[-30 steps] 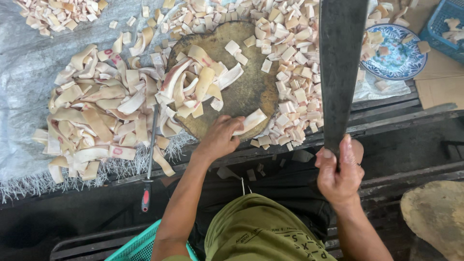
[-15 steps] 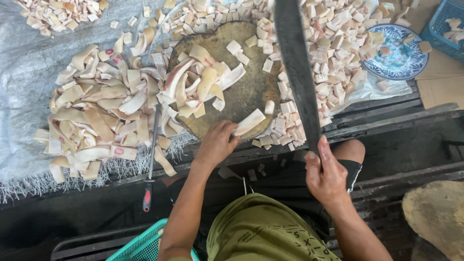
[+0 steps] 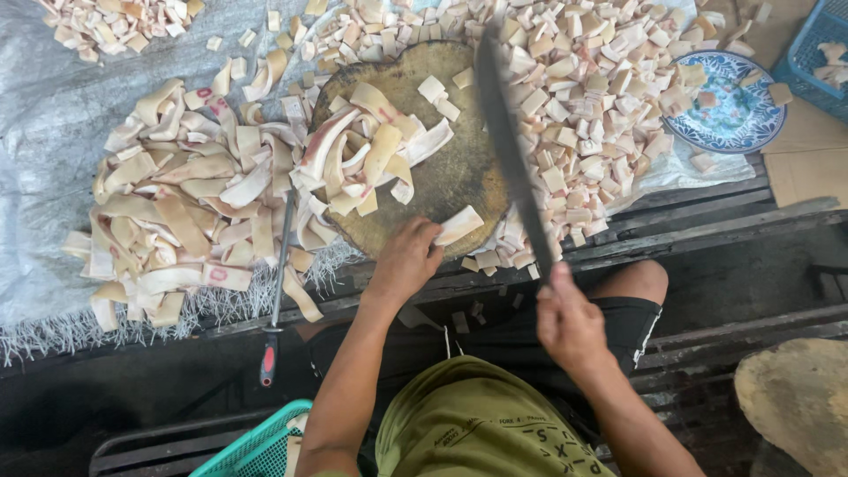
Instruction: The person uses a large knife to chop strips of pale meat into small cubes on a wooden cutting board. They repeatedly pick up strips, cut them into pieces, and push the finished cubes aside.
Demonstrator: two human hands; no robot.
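My left hand (image 3: pixel 408 259) presses a pale strip of pork skin (image 3: pixel 459 224) onto the near edge of a round wooden chopping block (image 3: pixel 459 168). A long dark cleaver (image 3: pixel 510 155) is gripped by my right hand (image 3: pixel 568 320), its blade raised and angled over the block's right side, just right of the strip. More uncut strips (image 3: pixel 367 155) lie piled on the left half of the block.
A big heap of long skin strips (image 3: pixel 190 208) lies left on a grey sheet. Cut square pieces (image 3: pixel 587 97) are heaped right of the block. A blue patterned plate (image 3: pixel 727 99), a sharpening steel with red handle (image 3: pixel 272 309), a green basket (image 3: pixel 261 446).
The cleaver has swung from upright at the right toward the left, over the block. My right hand moved left and down with it. My left hand stayed on the strip.
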